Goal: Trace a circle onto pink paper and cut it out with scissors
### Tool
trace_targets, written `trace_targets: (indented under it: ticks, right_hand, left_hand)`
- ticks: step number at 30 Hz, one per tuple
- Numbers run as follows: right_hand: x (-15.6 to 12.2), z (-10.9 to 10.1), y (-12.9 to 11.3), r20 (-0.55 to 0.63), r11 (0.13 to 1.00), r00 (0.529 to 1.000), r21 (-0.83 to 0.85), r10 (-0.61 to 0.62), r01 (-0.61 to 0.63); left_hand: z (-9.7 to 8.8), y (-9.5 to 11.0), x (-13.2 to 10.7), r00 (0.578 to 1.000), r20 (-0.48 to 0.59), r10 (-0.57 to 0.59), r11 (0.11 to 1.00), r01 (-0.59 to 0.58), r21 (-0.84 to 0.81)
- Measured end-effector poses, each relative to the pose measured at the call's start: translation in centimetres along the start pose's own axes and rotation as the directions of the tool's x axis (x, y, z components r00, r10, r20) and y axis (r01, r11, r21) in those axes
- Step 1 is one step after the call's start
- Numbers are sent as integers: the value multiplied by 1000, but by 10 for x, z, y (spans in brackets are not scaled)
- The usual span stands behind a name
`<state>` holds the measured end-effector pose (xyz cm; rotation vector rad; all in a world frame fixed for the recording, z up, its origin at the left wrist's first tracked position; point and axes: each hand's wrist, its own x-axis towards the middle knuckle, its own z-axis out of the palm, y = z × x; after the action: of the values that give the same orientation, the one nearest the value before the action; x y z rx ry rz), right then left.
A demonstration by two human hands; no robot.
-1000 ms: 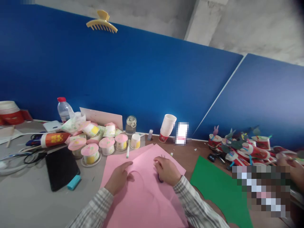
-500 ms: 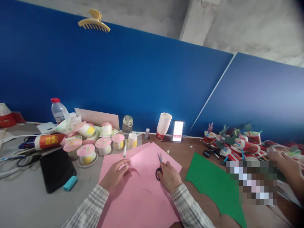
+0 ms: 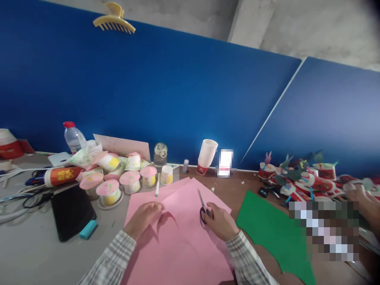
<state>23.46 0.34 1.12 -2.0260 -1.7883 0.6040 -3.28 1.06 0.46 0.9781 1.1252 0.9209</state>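
Note:
Pink paper (image 3: 184, 253) lies in overlapping sheets before me. My left hand (image 3: 144, 217) is closed at its left side, thumb and fingers pinching the paper near a curved, lifted edge; part of the grip is hidden. My right hand (image 3: 221, 222) holds black-handled scissors (image 3: 203, 206) above the paper, their blades pointing away from me and close together. Right of that hand lies a green sheet (image 3: 264, 225) with a scalloped edge. A white marker (image 3: 157, 185) rests at the pink paper's far edge.
Decorated paper cups (image 3: 130, 181), a black tablet-like slab (image 3: 73, 211) and a turquoise highlighter (image 3: 88, 229) are on the left. Stacked cups (image 3: 207, 155) stand by the blue partition (image 3: 178, 95). At right, another person's hand (image 3: 363, 204) is near a pile of red cups (image 3: 320, 184).
My right hand has moved slightly right with the scissors, away from my left hand. The curved pink edge by my left hand stands out more. The view has shifted a little.

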Motion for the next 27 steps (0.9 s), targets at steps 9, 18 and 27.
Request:
trace_targets:
  ticks: [9, 18, 27]
  right_hand:
    - [-21, 13, -25, 292, 228, 850, 951, -438, -210]
    - [-43, 24, -32, 423, 104, 671, 881, -609, -461]
    - [-47, 26, -29, 578, 211, 518, 770, -631, -603]
  left_hand:
    - [13, 6, -3, 996, -83, -17, 998, 13, -55]
    - [11, 2, 3, 983, -180, 20, 998, -31, -56]
    - [8, 6, 4, 970, -206, 128, 991, -134, -17]
